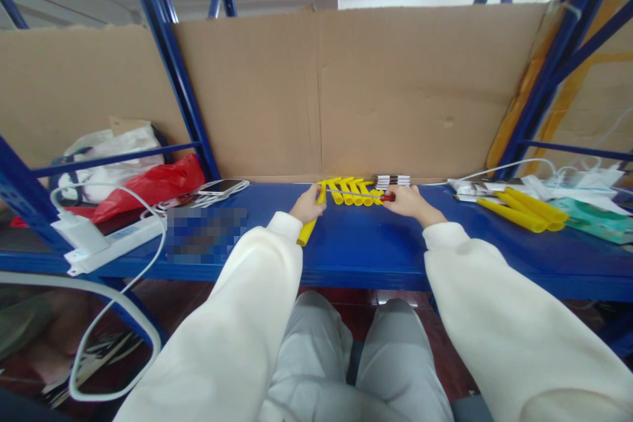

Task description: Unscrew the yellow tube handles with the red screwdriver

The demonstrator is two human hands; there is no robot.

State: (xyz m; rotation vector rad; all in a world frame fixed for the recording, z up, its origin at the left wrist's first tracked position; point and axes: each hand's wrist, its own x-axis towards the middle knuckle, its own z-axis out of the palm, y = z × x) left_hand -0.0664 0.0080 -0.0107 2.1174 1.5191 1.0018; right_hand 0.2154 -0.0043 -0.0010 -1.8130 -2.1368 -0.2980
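Note:
My left hand (307,204) is closed around a yellow tapered tube-like piece (307,233), whose wide end points toward me. In my right hand (409,202) is a screwdriver (388,198), gripped by its red handle. Its thin metal shaft runs left, and the tip reaches the upper part of the yellow piece; whether it goes in or only touches cannot be made out. Just behind the shaft lies a row of several similar yellow pieces (352,191), side by side. A small stack of white and dark items (393,180) sits beyond my right hand.
Loose yellow pieces (527,210) lie at the right beside a green packet (593,219). At the left are a phone (224,187), a white power strip (119,245) with cables and a red bag (153,184). Cardboard (395,92) and blue posts (180,79) bound the blue shelf (366,250).

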